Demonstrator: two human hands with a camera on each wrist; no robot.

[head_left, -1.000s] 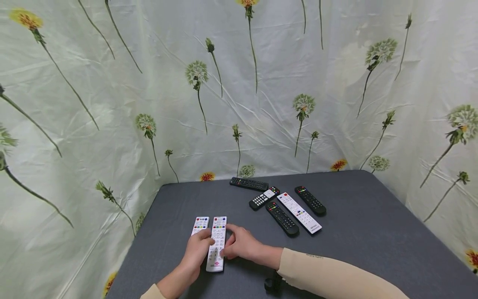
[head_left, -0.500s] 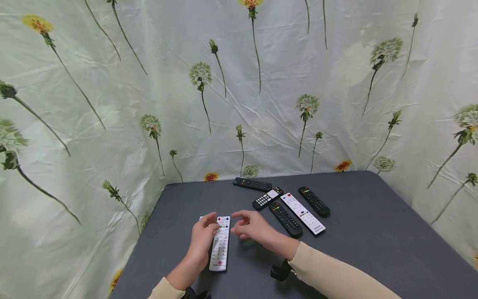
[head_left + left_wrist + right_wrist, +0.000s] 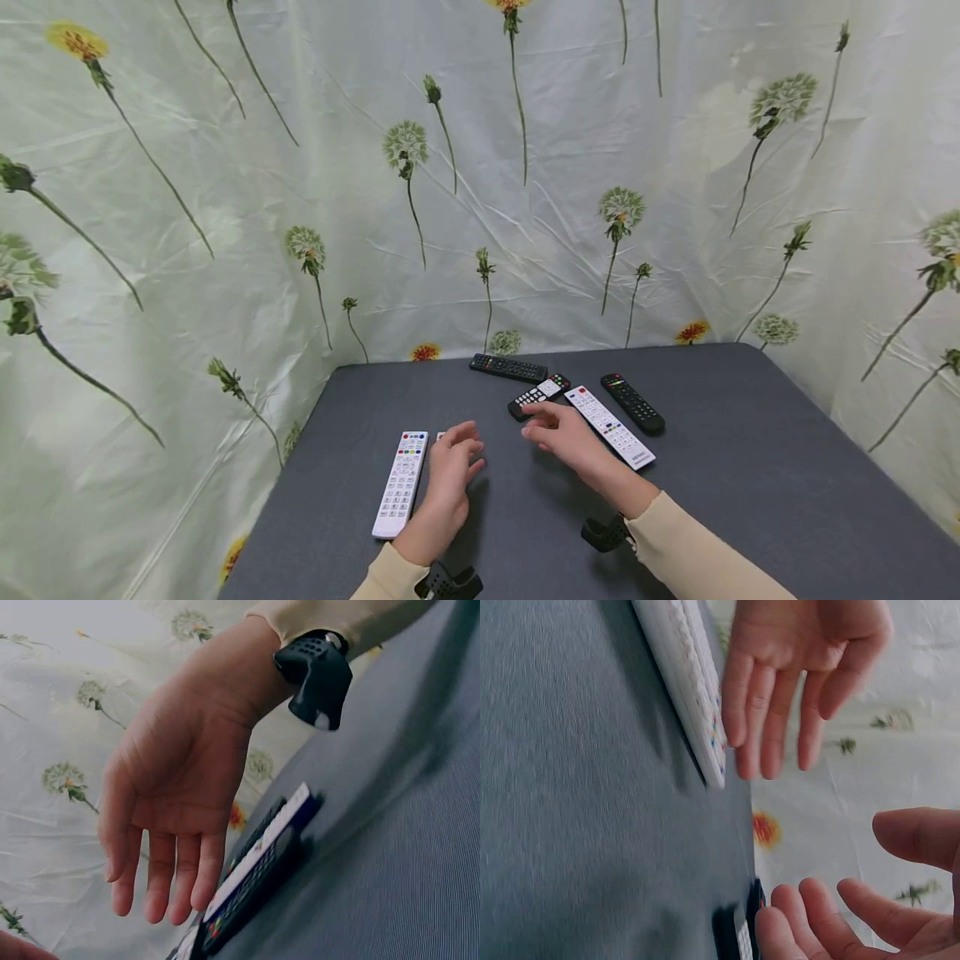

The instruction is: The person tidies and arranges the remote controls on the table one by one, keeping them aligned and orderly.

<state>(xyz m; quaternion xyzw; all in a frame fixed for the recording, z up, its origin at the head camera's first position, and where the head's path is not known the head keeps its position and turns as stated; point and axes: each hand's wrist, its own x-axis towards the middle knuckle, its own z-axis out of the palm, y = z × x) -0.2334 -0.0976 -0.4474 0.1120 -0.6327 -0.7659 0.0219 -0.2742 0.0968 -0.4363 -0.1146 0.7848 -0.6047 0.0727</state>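
My left hand [image 3: 452,479] hovers over the dark table, its fingers extended and holding nothing. Left of it lies a white remote control [image 3: 401,485]. A second white remote [image 3: 440,435] is mostly hidden behind this hand, only its top corner showing. My right hand [image 3: 570,442] hangs with loosely bent fingers over the group of remotes to the right, also holding nothing. Its fingertips overlap a black remote with white keys [image 3: 525,407] in the head view. Beside it lies a long white remote [image 3: 611,429]; another black remote is covered by the hand there, but shows in the left wrist view [image 3: 251,889].
One black remote [image 3: 507,367] lies near the table's back edge, and another [image 3: 633,404] at the right of the group. The dark grey table [image 3: 750,500] ends at a white curtain [image 3: 525,167] printed with dandelions. Each wrist wears a black strapped device [image 3: 450,582].
Both hands have lifted away from the two white remotes and moved right. The left remote is now uncovered; the right hand has come over the group on the right.
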